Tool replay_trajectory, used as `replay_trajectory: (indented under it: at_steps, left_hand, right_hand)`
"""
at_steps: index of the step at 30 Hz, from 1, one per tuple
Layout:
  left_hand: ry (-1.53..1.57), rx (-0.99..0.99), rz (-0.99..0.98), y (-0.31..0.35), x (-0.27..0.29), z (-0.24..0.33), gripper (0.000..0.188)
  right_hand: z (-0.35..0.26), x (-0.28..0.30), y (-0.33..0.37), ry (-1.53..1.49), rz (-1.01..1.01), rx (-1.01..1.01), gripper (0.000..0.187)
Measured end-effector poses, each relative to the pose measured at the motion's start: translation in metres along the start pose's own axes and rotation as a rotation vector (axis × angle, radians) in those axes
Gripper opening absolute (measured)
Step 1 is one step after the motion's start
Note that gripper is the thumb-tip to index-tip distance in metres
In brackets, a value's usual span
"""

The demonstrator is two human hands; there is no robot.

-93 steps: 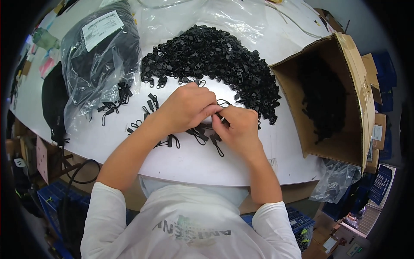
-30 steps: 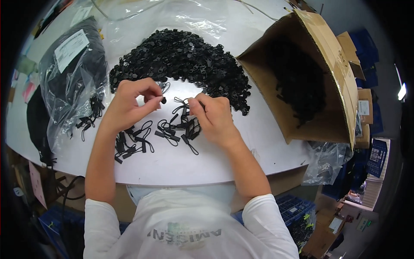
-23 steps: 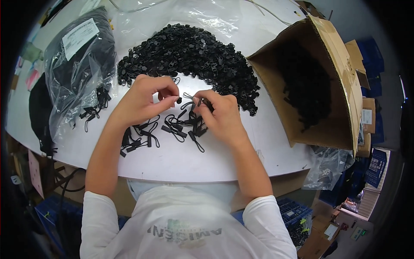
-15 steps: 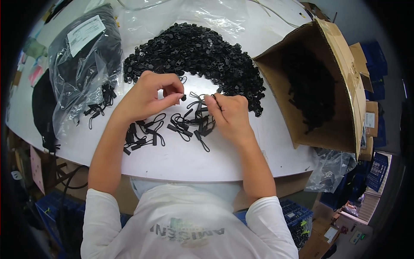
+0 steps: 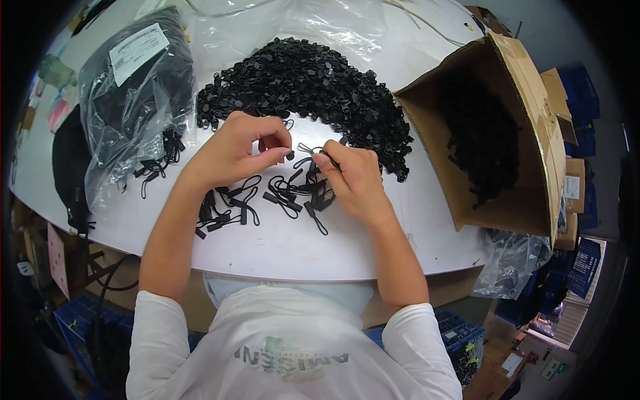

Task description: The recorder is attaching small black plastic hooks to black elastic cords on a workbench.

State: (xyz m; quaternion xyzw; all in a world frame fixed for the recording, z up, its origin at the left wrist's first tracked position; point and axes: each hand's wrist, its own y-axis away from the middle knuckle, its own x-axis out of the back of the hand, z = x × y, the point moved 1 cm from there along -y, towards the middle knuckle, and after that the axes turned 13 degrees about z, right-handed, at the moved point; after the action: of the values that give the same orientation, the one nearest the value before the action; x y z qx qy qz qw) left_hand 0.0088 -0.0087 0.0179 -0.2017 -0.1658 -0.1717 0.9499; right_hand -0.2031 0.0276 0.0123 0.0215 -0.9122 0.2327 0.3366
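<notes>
My left hand [image 5: 241,152] pinches a small black piece [image 5: 290,155] between thumb and fingertips. Just right of it, my right hand [image 5: 352,175] is closed on a black cord zipper pull [image 5: 308,148], whose thin loop sticks out toward the left hand. The two hands are close together but apart. Beneath and between them lie several cord zipper pulls [image 5: 285,198], each a looped cord with a black grip. More loose pulls [image 5: 230,208] lie beside my left forearm. Beyond the hands spreads a large heap of small black pieces with openings [image 5: 300,77].
At the right, a cardboard box [image 5: 540,127] lies on its side with black parts inside. A clear plastic bag of black goods [image 5: 137,87] stands at the left, beside a few pulls [image 5: 160,160]. Clear plastic [image 5: 510,263] hangs at the table's right front edge.
Both hands keep their grips and have barely moved; the left one sits slightly farther right. The whole view has shifted a little.
</notes>
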Motion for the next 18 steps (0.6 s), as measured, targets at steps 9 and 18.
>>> replay_trajectory:
  at_steps: [9,18]
  left_hand:
    - [0.045,-0.004,-0.062,0.001,0.000,-0.001,0.006]
    - [0.094,0.039,-0.094,0.001,-0.002,-0.001,0.005]
  right_hand:
    - [0.008,-0.004,0.002,-0.292,-0.068,-0.121,0.021]
    - [0.010,-0.007,0.005,-0.162,-0.090,-0.058,0.006]
